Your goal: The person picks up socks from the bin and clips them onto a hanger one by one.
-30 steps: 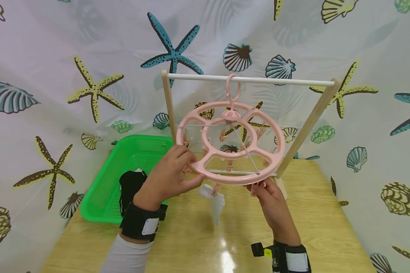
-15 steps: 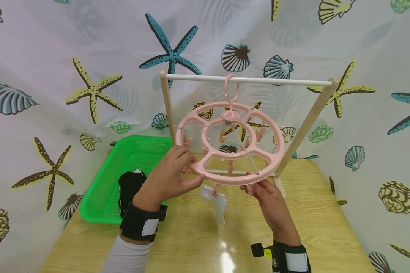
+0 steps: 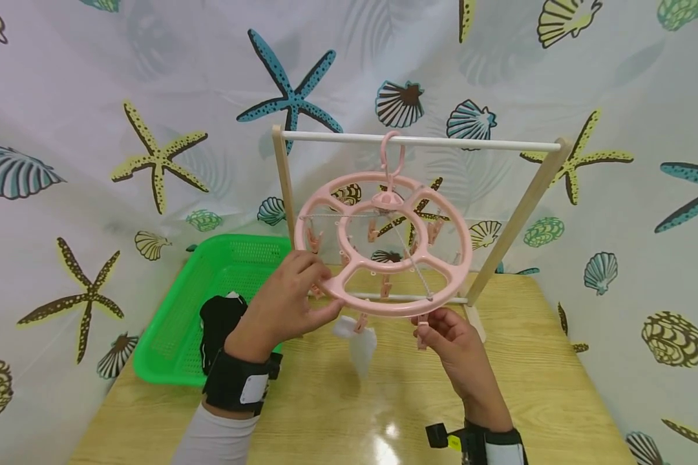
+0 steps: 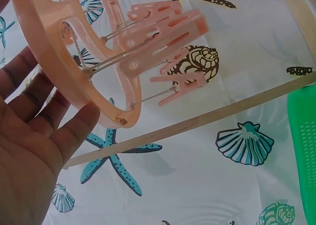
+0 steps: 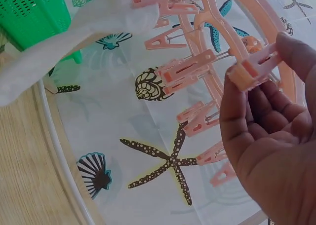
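Wooden table (image 3: 500,387) with shell-and-starfish curtain (image 3: 93,97) behind it on all sides. On the table stands a wooden drying rack (image 3: 421,139), white crossbar between two slanted posts.

Round pink clip hanger (image 3: 384,242) hangs by its hook from the middle of the crossbar, tilted with the near rim lower. Two concentric rings joined by spokes; pink clothespins dangle from both rings on short wire links.

Left hand (image 3: 287,307) grips the hanger's outer ring at its near-left edge: thumb under the rim, fingers curled over the top. In the left wrist view the thumb (image 4: 74,131) presses against the underside of the ring (image 4: 49,52).

Right hand (image 3: 450,342) is below the near-right edge of the ring, pinching one pink clothespin (image 3: 422,329) between thumb and fingertips. In the right wrist view the peg (image 5: 254,64) sits clamped between thumb and forefinger; whether its jaws are spread cannot be told.

White cloth piece (image 3: 357,342) hangs from a peg at the near rim, between the two hands; it touches neither. Its shape is blurred.

Green plastic basket (image 3: 209,290) on the table at left, beside the rack's left post. Black garment (image 3: 221,323) with a white patch lies in it, partly hidden behind the left wrist.
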`<state>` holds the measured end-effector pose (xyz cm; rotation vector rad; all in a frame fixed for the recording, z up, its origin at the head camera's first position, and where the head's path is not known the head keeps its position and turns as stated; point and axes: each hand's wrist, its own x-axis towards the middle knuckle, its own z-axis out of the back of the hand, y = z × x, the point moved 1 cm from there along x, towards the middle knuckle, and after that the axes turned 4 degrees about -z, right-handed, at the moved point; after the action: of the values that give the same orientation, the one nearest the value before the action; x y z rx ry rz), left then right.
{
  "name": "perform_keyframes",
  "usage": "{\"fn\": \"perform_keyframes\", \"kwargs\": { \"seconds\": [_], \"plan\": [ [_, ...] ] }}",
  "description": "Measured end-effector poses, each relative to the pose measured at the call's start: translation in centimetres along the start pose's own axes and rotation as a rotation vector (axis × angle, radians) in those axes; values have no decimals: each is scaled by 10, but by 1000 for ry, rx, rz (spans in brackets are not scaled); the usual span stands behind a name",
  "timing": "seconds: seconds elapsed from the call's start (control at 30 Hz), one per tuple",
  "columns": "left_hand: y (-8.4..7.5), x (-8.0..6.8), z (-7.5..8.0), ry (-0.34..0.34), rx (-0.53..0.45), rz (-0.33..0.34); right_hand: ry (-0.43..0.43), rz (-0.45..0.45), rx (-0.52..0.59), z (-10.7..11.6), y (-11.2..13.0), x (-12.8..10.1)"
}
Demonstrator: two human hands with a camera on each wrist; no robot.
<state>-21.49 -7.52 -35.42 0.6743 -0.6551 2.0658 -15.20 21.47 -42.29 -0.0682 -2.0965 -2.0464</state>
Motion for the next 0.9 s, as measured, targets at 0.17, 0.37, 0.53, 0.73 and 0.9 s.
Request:
{"fn": "perform_keyframes", "kwargs": {
  "seconds": [0.17,0.37,0.53,0.73,0.9],
  "plan": [
    [1,-2,-4,-13,14,-4,10,46,16,-3,-2,-1],
    [3,-3,-6,-11,24,1,-37,69,42,-6,-7,1],
    [5,-6,-8,-22,22,-9,-90,23,43,-7,-12,4],
    [10,-9,-7,-88,24,17,-116,-23,28,-8,-13,4],
    [22,-25,4,-254,85,247,-129,-57,-10,-10,-10,2]
  ]
}}
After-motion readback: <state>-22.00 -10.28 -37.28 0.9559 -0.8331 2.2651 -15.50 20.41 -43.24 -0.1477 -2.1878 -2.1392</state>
